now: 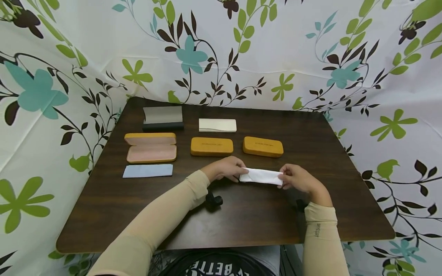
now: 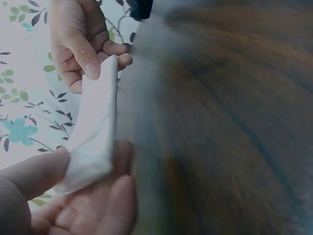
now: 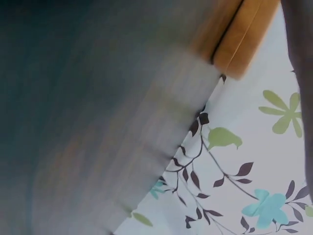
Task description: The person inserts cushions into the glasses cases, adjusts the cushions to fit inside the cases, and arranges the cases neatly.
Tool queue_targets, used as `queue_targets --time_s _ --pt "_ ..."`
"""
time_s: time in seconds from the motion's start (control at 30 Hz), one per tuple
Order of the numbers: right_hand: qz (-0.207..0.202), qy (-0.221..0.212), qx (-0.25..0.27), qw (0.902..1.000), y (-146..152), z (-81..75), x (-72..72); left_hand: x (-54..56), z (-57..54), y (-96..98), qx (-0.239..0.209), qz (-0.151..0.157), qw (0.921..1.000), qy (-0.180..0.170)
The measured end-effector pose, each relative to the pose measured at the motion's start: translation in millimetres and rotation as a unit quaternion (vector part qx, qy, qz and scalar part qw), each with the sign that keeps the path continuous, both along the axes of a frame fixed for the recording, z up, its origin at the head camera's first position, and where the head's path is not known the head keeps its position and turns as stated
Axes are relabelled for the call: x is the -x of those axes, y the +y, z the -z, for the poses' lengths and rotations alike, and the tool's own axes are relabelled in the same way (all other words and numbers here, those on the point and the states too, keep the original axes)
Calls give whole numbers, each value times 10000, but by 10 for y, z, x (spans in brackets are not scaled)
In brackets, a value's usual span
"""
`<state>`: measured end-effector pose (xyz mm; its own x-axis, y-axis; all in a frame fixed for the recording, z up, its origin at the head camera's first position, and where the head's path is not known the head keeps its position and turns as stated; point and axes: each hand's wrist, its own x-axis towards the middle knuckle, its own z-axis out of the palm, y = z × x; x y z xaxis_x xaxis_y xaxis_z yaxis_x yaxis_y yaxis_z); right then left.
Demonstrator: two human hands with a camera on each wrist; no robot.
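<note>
A white cloth, folded into a narrow strip, is stretched between my two hands above the near middle of the table. My left hand pinches its left end between thumb and fingers. At the opposite end, my right hand pinches it too. The left wrist view shows the folded cloth lengthwise, the left thumb and fingers on its near end and the right hand gripping the far one. Neither hand shows in the right wrist view, where a yellow case appears at the top.
Two closed yellow cases lie behind the hands. To their left are an open yellow case with pink lining and a folded blue cloth. A grey-and-black case and a folded cream cloth lie at the table's back.
</note>
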<state>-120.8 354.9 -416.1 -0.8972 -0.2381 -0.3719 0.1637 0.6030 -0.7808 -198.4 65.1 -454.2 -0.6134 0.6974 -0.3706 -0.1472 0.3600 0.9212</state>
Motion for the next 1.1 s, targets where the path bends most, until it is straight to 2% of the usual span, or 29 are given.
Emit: queue_targets --time_s 0.13,0.43,0.67,0.87,1.1 --pt "-56 73 120 9999 -64 -31 61 27 -7 -110 -151 -117 9996 -200" --pt "-217 182 27 9996 -273 -55 209 81 -76 -420 -26 -342 9990 -298" --pt "-489 210 114 9985 -481 -35 322 99 -100 -646 -27 -517 9978 -418" --pt "-588 163 145 9980 -666 -39 418 106 -103 -845 9 -673 9967 -463" --pt "-900 145 215 9956 -853 2 537 116 -81 -1083 -22 -749 9962 -450"
